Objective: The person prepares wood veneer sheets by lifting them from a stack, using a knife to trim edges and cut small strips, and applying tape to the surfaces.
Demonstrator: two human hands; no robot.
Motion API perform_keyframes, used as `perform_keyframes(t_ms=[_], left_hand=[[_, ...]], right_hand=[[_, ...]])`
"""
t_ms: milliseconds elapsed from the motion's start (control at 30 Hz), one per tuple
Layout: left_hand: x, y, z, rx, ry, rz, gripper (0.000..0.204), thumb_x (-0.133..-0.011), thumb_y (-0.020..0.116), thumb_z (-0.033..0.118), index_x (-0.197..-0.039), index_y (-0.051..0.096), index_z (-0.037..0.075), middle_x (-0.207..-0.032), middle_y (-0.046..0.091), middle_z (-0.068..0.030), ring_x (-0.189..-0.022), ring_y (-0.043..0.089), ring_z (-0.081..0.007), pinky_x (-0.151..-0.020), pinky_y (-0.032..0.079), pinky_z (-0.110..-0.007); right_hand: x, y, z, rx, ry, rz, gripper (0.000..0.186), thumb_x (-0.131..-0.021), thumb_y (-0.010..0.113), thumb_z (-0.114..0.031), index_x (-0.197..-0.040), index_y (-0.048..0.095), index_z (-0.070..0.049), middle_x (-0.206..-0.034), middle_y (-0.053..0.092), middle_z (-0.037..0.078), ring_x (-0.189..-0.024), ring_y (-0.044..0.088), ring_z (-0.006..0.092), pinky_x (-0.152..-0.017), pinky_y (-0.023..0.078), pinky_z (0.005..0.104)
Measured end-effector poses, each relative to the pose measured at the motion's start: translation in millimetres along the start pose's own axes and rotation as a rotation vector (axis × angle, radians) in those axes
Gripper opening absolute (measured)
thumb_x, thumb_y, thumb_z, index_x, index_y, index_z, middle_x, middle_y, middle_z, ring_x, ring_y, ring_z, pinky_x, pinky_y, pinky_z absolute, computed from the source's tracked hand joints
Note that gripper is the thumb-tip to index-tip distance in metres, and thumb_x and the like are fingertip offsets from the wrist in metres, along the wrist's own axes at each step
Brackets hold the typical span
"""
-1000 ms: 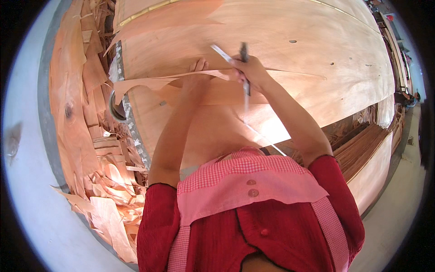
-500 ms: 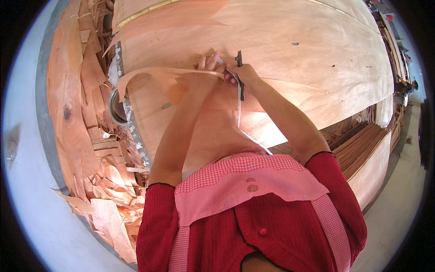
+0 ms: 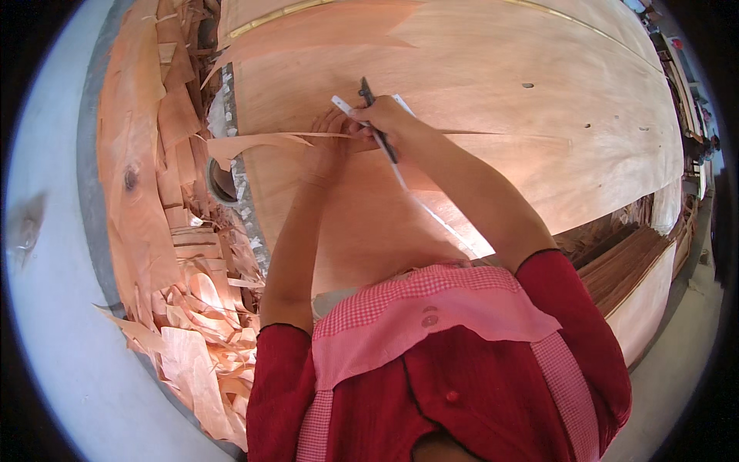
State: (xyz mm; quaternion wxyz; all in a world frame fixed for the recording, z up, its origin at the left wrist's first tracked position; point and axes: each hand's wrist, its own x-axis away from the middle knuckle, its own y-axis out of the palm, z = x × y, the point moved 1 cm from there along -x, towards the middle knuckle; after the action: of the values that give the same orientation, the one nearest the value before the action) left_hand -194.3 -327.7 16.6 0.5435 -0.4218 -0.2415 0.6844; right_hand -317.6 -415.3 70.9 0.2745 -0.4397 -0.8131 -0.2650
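Note:
A large pale wood veneer sheet (image 3: 477, 85) lies spread under both hands. My left hand (image 3: 329, 132) rests on it with fingers stretched out, beside a narrow curling veneer strip (image 3: 262, 140) that runs off to the left. Just right of it, my right hand (image 3: 382, 117) is closed around a slim black-handled tool (image 3: 366, 91); its exact kind is unclear. White tape (image 3: 439, 219) trails from near the tool toward my waist. A short white end (image 3: 339, 103) sticks out at the right hand's fingers, and another white piece shows behind that hand.
Torn veneer scraps (image 3: 204, 296) are heaped along the left side, near a round metal-rimmed container (image 3: 222, 183) at the sheet's left edge. A stack of veneer sheets (image 3: 627, 266) lies at the right. Small dark holes dot the sheet.
My right hand has shifted left with the black-handled tool, which now tilts. My left hand has moved slightly left and down, away from the white tape end, and the veneer strip lies flatter.

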Motion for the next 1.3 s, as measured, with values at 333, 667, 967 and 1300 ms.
perform_keyframes(t_ms=[333,667,967,1300], left_hand=[[-2.8,1.3,2.5,0.378,-0.509,-0.065,0.038,-0.081,0.048,0.018,-0.116,0.048,0.005,-0.118,0.048,-0.0082,-0.105,0.047,-0.0259,-0.085,0.038,-0.034],[6.4,-0.7,7.2,-0.259,-0.092,0.043,0.039,-0.079,0.049,0.016,-0.118,0.046,0.011,-0.133,0.031,-0.0071,-0.11,0.042,-0.0313,-0.088,0.039,-0.043],[8.9,5.3,-0.9,-0.165,0.011,0.114,0.042,-0.073,0.057,0.011,-0.114,0.049,0.011,-0.13,0.034,-0.008,-0.11,0.041,-0.0334,-0.088,0.039,-0.044],[6.7,0.4,9.8,-0.428,0.075,-0.028,0.037,-0.077,0.054,0.017,-0.112,0.052,0.008,-0.12,0.047,-0.0067,-0.115,0.039,-0.0303,-0.096,0.031,-0.046]], right_hand=[[-16.0,27.7,17.9,0.108,-0.025,0.215,0.012,-0.08,0.056,-0.011,-0.075,0.057,-0.001,-0.063,0.057,0.008,-0.045,0.052,0.0142,-0.041,0.046,0.026],[-6.5,11.3,27.1,-0.161,0.122,-0.034,0.019,-0.087,0.051,-0.018,-0.084,0.058,0.0,-0.073,0.059,0.01,-0.059,0.058,0.0174,-0.052,0.051,0.0259],[-12.3,15.8,36.7,-0.129,0.062,0.066,0.016,-0.086,0.051,-0.015,-0.085,0.058,-0.001,-0.073,0.059,0.01,-0.057,0.057,0.0163,-0.049,0.051,0.0262],[-17.8,19.3,38.7,-0.051,-0.008,0.179,0.018,-0.085,0.053,-0.019,-0.082,0.06,-0.003,-0.068,0.06,0.008,-0.054,0.058,0.0179,-0.051,0.05,0.03]])
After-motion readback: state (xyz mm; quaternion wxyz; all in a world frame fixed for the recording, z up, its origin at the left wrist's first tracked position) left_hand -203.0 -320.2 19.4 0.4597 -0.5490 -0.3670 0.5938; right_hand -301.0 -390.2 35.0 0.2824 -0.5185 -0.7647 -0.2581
